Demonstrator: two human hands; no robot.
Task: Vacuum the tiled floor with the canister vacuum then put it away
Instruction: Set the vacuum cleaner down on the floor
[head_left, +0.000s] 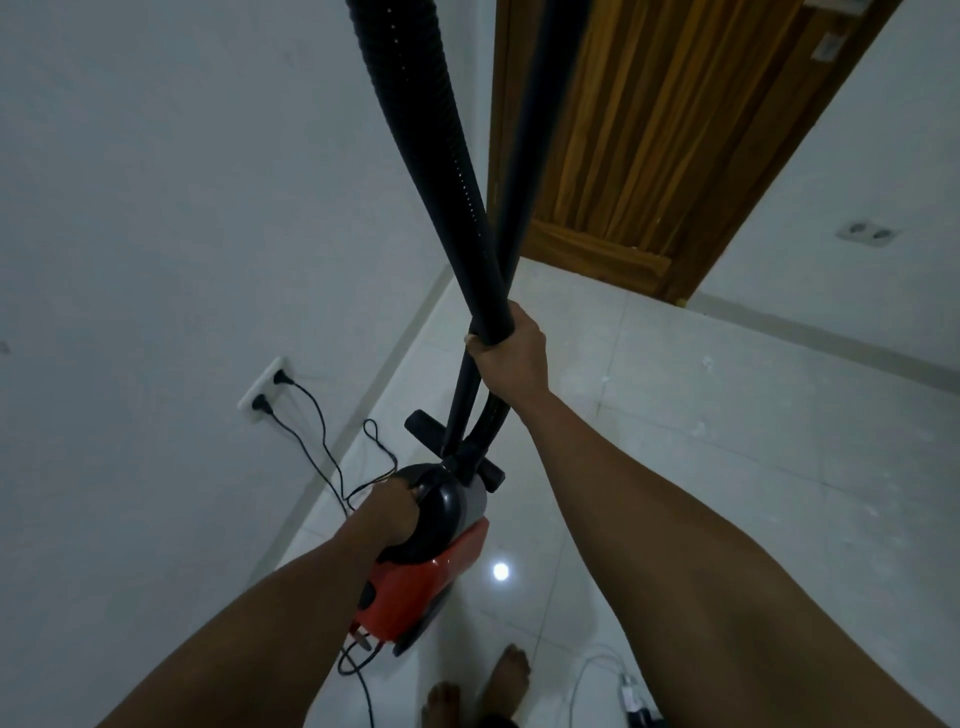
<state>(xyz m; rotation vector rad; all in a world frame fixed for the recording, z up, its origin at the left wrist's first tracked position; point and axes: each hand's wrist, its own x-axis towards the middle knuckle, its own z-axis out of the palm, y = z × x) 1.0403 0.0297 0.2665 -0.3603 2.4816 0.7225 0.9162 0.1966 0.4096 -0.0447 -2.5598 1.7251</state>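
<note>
**Vacuum lifted off the tiles**

Right hand (511, 358) is closed around the black ribbed hose (415, 130) and rigid black wand (530, 156) together. At seven o'clock, left hand (389, 512) grips the red-and-black canister vacuum (431, 566) above the white tiled floor (727, 441).

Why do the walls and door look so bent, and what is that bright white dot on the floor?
Head view: the wide-angle lens bows the wooden door and the walls; the dot is glare from a light, mirrored in the glossy tiled floor. The room is dim and bluish, and the hose near the lens looks soft.
</note>
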